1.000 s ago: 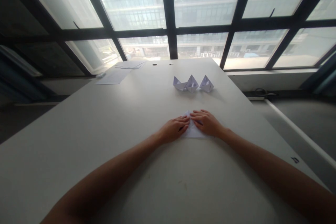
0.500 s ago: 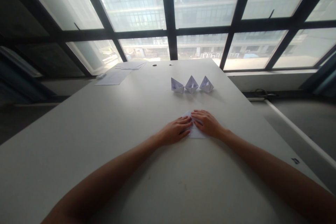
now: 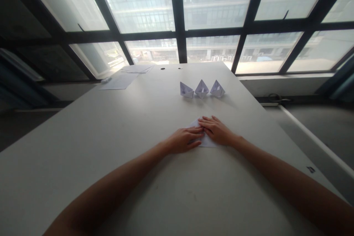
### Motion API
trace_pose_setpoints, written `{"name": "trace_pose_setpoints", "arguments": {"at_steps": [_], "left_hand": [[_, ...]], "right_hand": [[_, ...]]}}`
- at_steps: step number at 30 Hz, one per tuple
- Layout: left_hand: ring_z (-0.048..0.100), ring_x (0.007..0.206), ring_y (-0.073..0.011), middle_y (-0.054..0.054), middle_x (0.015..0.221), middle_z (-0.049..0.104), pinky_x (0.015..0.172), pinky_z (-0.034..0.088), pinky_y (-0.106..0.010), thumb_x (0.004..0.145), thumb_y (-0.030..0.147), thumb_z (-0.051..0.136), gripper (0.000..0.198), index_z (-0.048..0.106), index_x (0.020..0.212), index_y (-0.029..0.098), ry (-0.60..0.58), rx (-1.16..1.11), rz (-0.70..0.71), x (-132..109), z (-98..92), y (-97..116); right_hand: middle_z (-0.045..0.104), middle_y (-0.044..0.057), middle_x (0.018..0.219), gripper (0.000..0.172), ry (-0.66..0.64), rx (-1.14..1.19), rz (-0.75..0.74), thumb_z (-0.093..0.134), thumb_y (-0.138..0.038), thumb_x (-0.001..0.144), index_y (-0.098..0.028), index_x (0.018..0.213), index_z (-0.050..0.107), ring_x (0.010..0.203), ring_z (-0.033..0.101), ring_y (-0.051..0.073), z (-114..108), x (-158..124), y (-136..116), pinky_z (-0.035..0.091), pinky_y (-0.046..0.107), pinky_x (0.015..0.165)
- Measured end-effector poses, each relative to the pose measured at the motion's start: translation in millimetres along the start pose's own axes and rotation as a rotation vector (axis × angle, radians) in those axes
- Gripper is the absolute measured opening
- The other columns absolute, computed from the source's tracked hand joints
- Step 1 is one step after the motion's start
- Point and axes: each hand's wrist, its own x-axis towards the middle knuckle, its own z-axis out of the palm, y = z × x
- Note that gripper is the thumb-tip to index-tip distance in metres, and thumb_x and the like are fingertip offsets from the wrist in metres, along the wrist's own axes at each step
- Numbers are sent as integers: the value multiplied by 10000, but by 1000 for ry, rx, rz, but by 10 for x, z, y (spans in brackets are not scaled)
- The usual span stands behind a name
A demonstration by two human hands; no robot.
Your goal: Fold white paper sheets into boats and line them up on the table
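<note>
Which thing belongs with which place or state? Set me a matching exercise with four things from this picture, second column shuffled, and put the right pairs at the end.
Things:
1. Folded paper
2. Three paper boats
3. White sheets
4. Windows

Places and states:
A. Lying flat near the far left corner of the table
B. Set in dark frames beyond the table's far edge
C. Partly covered by the left hand and the right hand
D. Standing in a row beyond the hands

Right pairs: 1-C, 2-D, 3-A, 4-B
</note>
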Motion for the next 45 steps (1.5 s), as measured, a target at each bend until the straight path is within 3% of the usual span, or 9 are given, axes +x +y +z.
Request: {"name": "trace_pose_setpoints", "arguments": {"at_steps": [6,10,13,17,23,31,35,40,45], "left_hand": [[631,1206,-184,-17,1279,681,1072,460,-294,1018,349,435,342,710,1197,251,105,-124,-74,12,8,-3],[713,1009,-181,-50,1137,742,939,537,-296,1017,308,448,321,697,1197,215,307,-110,-159,13,41,-59],[709,997,-172,-39,1129,739,912,551,-303,1004,227,449,312,689,1204,237,404,-56,-197,5,69,-147],[649,1164,-196,-38,1251,693,1040,502,-363,969,176,475,327,710,1183,255,348,36,-187,10,114,-274],[444,1397,-202,-35,1474,516,1177,355,-418,989,188,410,433,573,1384,260,172,88,-161,13,153,-326],[158,1518,-249,-15,1628,220,1227,121,-509,1029,503,318,584,226,1573,309,-32,244,-276,-32,132,-214],[180,1513,-263,-30,1626,240,1222,131,-510,1023,500,350,578,261,1563,313,-18,226,-262,-30,120,-204],[263,1489,-270,-37,1587,354,1215,177,-519,986,435,464,541,391,1509,317,38,167,-248,-25,94,-197],[456,1365,-267,-47,1444,537,1196,274,-483,900,288,583,445,599,1344,290,139,146,-241,-12,99,-200]], "right_hand": [[487,67,1501,541,-35,9,-28,401,-91,924,-234,1435,502,1451,343,238,12,-10,19,189,568,1183],[479,57,1507,567,-30,12,-28,396,-64,922,-257,1447,488,1453,340,236,14,-8,21,191,578,1182],[473,49,1511,598,-27,18,-38,394,-43,915,-279,1459,470,1455,336,233,10,-6,24,192,584,1182],[490,45,1498,555,-14,17,-47,392,-76,940,-278,1449,485,1448,350,239,10,-8,23,197,586,1183],[494,61,1494,516,17,20,-53,429,-134,954,-280,1445,490,1433,378,249,34,-10,39,207,590,1180],[482,115,1499,581,27,23,-19,459,-145,929,-221,1502,404,1433,379,237,24,-16,38,212,554,1187],[497,119,1489,537,42,0,12,487,-202,947,-204,1482,431,1428,386,242,27,-13,36,229,544,1181],[577,115,1411,376,109,-47,41,549,-283,952,-220,1318,603,1388,438,273,55,0,66,271,557,1155],[667,113,1239,232,182,-44,-16,581,-270,944,-210,1120,719,1193,568,257,30,13,38,412,454,1068]]}}
